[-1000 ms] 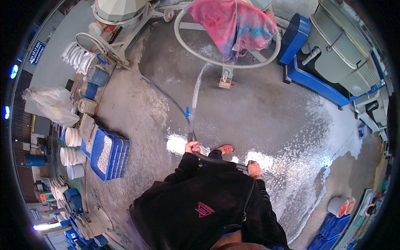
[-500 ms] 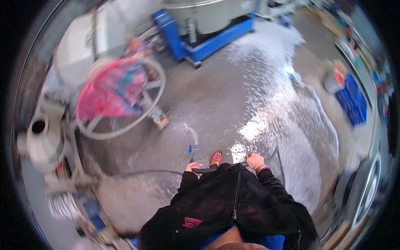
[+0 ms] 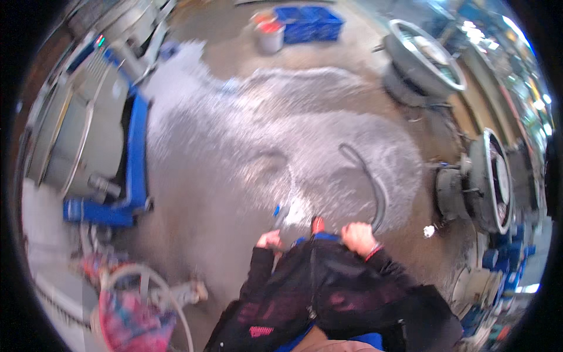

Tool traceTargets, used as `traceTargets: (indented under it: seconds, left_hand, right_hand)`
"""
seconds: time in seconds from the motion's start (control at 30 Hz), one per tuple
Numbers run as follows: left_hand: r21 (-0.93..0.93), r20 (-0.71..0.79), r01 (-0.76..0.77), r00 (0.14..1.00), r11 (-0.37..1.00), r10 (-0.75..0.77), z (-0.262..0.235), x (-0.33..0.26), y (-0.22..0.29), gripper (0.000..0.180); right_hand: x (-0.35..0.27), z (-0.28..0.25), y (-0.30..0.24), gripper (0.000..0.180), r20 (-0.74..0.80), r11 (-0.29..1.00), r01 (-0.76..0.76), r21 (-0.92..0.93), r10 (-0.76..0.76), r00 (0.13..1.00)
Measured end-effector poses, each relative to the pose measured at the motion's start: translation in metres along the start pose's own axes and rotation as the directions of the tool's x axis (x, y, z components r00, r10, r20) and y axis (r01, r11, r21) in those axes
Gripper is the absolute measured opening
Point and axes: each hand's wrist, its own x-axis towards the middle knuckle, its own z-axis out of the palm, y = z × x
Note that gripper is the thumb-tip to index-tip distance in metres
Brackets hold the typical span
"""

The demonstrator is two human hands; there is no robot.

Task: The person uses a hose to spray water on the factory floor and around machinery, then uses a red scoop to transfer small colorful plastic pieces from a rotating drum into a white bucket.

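Observation:
A dark hose (image 3: 381,202) loops over the foamy floor and comes up to my right hand (image 3: 359,237). The fingers of that hand are closed around it, beside my right hip. My left hand (image 3: 270,239) is closed on the hose's front end, just behind a nozzle with a blue valve (image 3: 277,210). From this end a thin stream of water (image 3: 292,182) runs out ahead onto the floor. Part of the hose between my hands is hidden by my dark jacket.
White foam (image 3: 328,126) spreads over the wet floor ahead. A vat on a blue frame (image 3: 138,146) stands at left, with a stained round rim (image 3: 135,320) nearer. Blue crates (image 3: 309,24) and a white bucket (image 3: 270,38) sit far ahead. Round-topped machines (image 3: 495,182) line the right.
My view has turned right: the vat and stained rim have shifted left, and the crates now lie straight ahead. Both hands keep hold of the hose. The water stream points farther forward.

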Motion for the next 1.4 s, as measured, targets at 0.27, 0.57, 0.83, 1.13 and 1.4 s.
traceTargets:
  seconds: [0.27,0.57,0.83,1.13,1.4]
  left_hand:
    - [-0.252,-0.120,0.321,0.926,0.913,-0.359,0.028,0.058,0.031,0.023]
    - [-0.610,-0.244,0.084,0.926,0.788,-0.287,0.077,0.126,0.051,0.027]
    - [-0.075,-0.376,-0.026,0.927,0.997,-0.005,0.063,0.148,0.059,0.025]
    - [0.114,-0.598,0.054,0.801,0.992,0.025,0.030,0.158,0.115,0.039]
    - [-0.161,-0.796,-0.363,0.597,0.918,0.096,0.050,0.220,0.223,0.016]
  right_hand:
    - [-0.018,-0.010,0.027,0.033,0.122,0.955,-0.260,0.143,0.244,0.962]
    - [0.063,-0.005,0.140,0.027,0.097,0.977,-0.008,0.213,-0.013,0.995]
    - [0.139,0.000,0.191,0.023,-0.104,0.934,0.292,0.206,-0.275,0.956]
    - [0.202,0.015,0.177,0.036,0.162,0.927,0.089,0.364,-0.157,0.974]
    - [0.298,-0.032,0.160,0.036,0.070,0.957,0.018,0.289,-0.040,0.997]
